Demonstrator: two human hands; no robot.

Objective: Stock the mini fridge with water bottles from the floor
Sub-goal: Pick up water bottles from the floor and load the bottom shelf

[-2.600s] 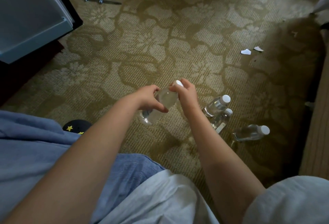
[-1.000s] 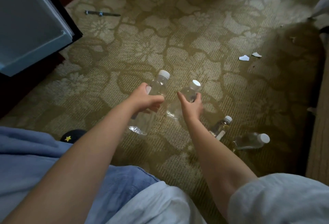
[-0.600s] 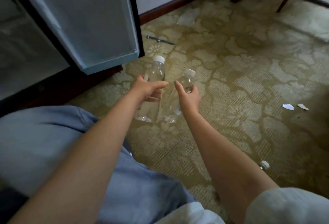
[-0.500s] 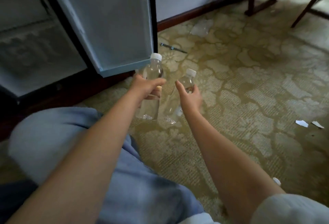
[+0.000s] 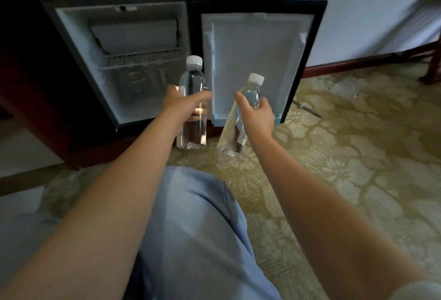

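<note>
Two bottles held before the open fridge.
The upright clear white-capped bottle (image 5: 192, 99), gripped by the left hand (image 5: 182, 105), is nearer the black mini fridge (image 5: 124, 61) cavity; the tilted clear bottle (image 5: 238, 118) is clasped by the right hand (image 5: 256, 117).

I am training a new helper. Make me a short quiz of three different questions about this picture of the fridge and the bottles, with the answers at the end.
1. True or false: the fridge door is shut.
2. Which bottle is tilted: A) the one in the left hand, B) the one in the right hand?
3. Fill in: both bottle caps are ____ in colour.

Key
1. False. The door stands open, to the right of the fridge.
2. B. The right bottle leans, its base toward the left; the left bottle is upright.
3. White.
</note>
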